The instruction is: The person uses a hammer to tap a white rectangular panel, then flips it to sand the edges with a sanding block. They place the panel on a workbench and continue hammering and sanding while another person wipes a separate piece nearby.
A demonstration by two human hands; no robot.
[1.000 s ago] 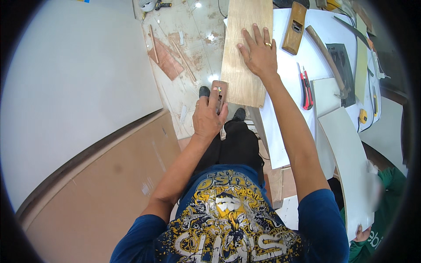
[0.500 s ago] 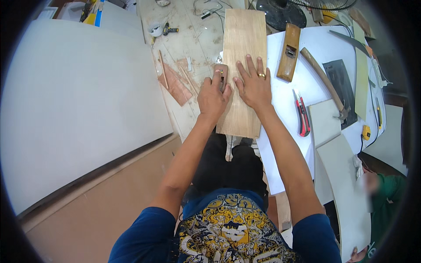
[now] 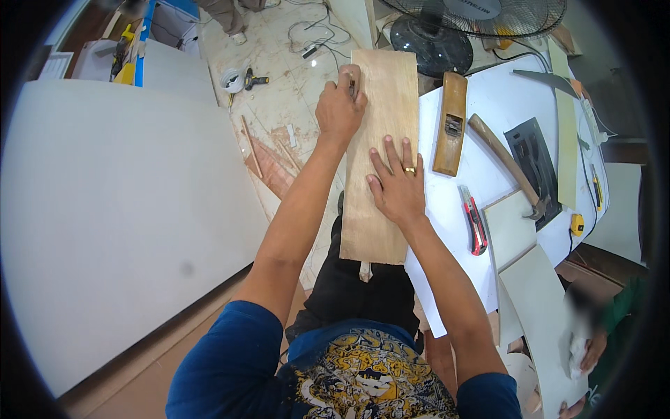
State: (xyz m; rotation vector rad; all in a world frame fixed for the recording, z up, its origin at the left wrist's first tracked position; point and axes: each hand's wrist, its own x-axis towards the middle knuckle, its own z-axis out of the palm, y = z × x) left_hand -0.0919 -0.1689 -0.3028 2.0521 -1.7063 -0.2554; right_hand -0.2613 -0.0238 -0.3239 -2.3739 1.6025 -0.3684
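1. Board (image 3: 380, 115) of pale, grained wood lies lengthwise in front of the person, along the left side of the white tabletop (image 3: 447, 202), its near end above the person's legs.
2. Left hand (image 3: 340, 110) is clamped on a small wooden hand plane (image 3: 352, 72), which sits at the board's left long edge near the far end; the hand partly hides it.
3. Right hand (image 3: 400, 192) rests palm down on the board, fingers apart and gripping nothing, a ring on one of them.
4. Right of the board, on the tabletop, lie a longer wooden hand plane (image 3: 451, 140), a red utility knife (image 3: 476, 223) with its blade out, and a claw hammer (image 3: 504, 159) whose head reaches over a dark flat sheet (image 3: 530, 150).
5. Yellow tape measure (image 3: 577, 224) sits near the tabletop's right edge.
6. At lower right, a co-worker's hand (image 3: 595, 349) holds a white cloth (image 3: 579, 353) against a pale panel (image 3: 541, 307).
7. Beyond the tabletop stands a pedestal fan (image 3: 433, 45); a power drill (image 3: 256, 79) lies on the floor (image 3: 279, 91) at upper left.
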